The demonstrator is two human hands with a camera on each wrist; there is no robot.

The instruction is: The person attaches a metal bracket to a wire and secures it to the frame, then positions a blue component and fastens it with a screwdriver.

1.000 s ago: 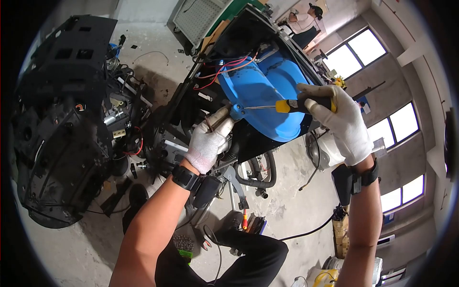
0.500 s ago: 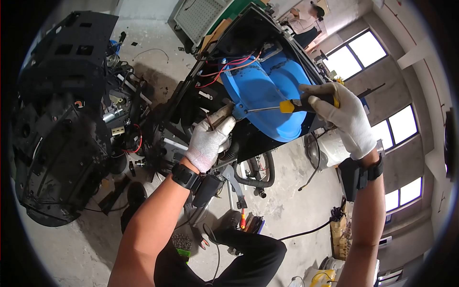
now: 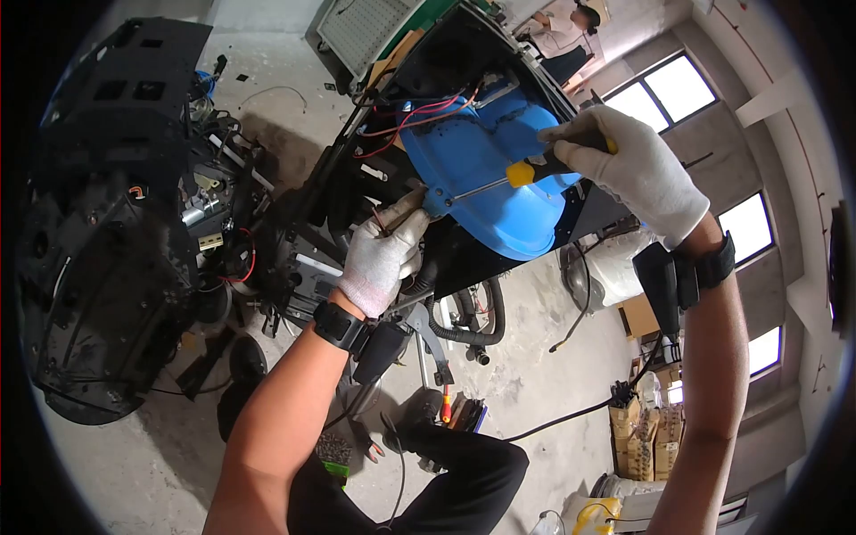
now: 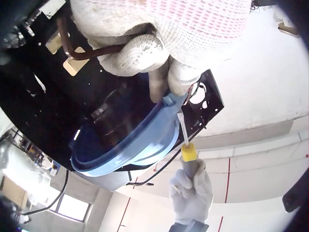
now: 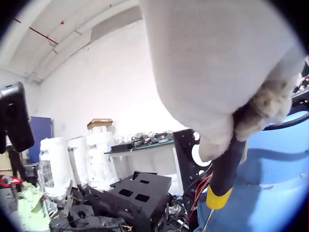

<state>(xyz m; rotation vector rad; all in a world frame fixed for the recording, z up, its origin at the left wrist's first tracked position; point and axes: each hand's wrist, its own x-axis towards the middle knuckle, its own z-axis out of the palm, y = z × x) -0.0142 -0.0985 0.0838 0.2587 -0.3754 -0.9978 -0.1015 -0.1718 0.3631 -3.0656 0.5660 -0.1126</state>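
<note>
My gloved left hand point(image 3: 379, 259) pinches the corner tab of a blue molded plastic part point(image 3: 508, 223) between thumb and finger. A brown L-shaped hex key point(image 4: 91, 53) is also held in its curled fingers. In my gloved right hand point(image 3: 640, 169) is a screwdriver point(image 3: 520, 174) with a black and yellow handle. Its metal shaft slants down to the tab, the tip right at a small hole or screw there, close to the left fingertips. The blue part sits against a black frame point(image 3: 450, 76); red wires point(image 3: 415, 120) run across its upper edge.
A large black assembly point(image 3: 116, 241) with exposed wiring stands on the floor at left. Below the frame hangs a black corrugated hose point(image 3: 473, 337). A red-handled tool point(image 3: 446, 406) lies near my feet. Cardboard boxes point(image 3: 637, 437) stand at right, and another person point(image 3: 562, 40) is at the back.
My right hand has moved slightly up, and the screwdriver now slants more steeply, its tip still at the tab. The left hand keeps its hold. The head view has shifted a little.
</note>
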